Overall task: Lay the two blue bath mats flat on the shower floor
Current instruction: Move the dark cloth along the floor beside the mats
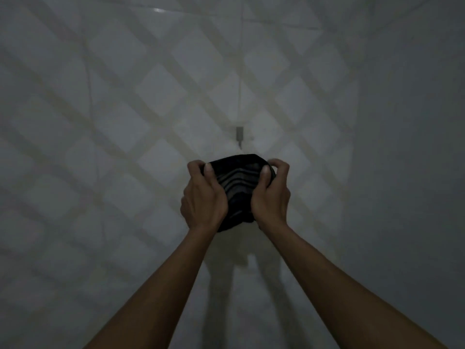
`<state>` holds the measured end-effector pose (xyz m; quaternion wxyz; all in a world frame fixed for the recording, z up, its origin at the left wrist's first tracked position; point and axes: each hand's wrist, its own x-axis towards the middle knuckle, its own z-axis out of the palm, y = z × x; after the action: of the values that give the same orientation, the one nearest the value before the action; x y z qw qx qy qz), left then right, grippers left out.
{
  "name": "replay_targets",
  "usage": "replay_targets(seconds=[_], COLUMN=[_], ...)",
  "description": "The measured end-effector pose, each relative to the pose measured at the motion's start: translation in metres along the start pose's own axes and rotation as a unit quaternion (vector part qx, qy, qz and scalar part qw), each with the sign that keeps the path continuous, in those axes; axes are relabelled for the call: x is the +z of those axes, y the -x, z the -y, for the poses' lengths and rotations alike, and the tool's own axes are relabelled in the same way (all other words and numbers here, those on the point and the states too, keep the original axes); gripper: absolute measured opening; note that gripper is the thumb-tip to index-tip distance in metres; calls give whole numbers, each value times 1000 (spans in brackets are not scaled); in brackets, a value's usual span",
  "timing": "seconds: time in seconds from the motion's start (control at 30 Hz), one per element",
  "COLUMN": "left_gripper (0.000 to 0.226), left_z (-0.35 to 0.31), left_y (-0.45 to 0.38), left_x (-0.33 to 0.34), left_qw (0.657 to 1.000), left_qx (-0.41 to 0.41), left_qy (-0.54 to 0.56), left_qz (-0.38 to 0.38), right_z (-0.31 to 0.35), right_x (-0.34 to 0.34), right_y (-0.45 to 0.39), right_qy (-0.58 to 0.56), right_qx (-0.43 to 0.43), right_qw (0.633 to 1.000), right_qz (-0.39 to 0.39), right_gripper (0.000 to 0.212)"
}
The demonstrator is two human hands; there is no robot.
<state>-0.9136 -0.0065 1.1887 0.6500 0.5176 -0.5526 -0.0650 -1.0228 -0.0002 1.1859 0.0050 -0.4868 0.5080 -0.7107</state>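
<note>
Mat (pixel 239 190), bunched, gripped at both side edges by left (pixel 203 197) and right (pixel 273 195) hands before tiled wall (pixel 125 109).

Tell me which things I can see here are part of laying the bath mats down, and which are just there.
Part of the job:
- dark striped bundle, apparently a folded mat, held up and not yet laid flat
- left hand in a grip on its left edge
- right hand on its right edge

Just there:
- small wall fitting above the bundle
- tiled surface behind

Only one bundle shows.

A dim tiled bathroom or shower stall is indicated by glossy pale diamond-patterned wall tiles (pixel 161 102) and a small metal wall fitting (pixel 239 134).
</note>
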Motion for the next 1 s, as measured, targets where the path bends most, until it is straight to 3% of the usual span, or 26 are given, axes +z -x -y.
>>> replay_targets(seconds=[0.27,0.43,0.57,0.73,0.87,1.0], left_gripper=[42,55,56,59,32,18], left_z=[53,77,104,145,190,232], left_y=[70,135,211,321,402,463], left_x=[-21,-28,-36,-61,-91,-107], left_qw=[981,948,913,848,776,770], left_qx=[-25,-87,-134,-237,-326,-314], left_qy=[-108,-150,-180,-176,-160,-189], left_qz=[160,267,341,441,515,522], right_z=[-51,-81,-115,-172,-207,-230], right_x=[-46,-92,-142,-203,-239,-250], right_y=[68,124,184,281,360,415], right_qy=[93,97,95,134,149,175], right_qx=[41,144,257,284,353,411], right_qw=[988,969,929,881,826,781], right_qz=[112,173,251,355,415,437], right_gripper=[32,29,35,32,30,33])
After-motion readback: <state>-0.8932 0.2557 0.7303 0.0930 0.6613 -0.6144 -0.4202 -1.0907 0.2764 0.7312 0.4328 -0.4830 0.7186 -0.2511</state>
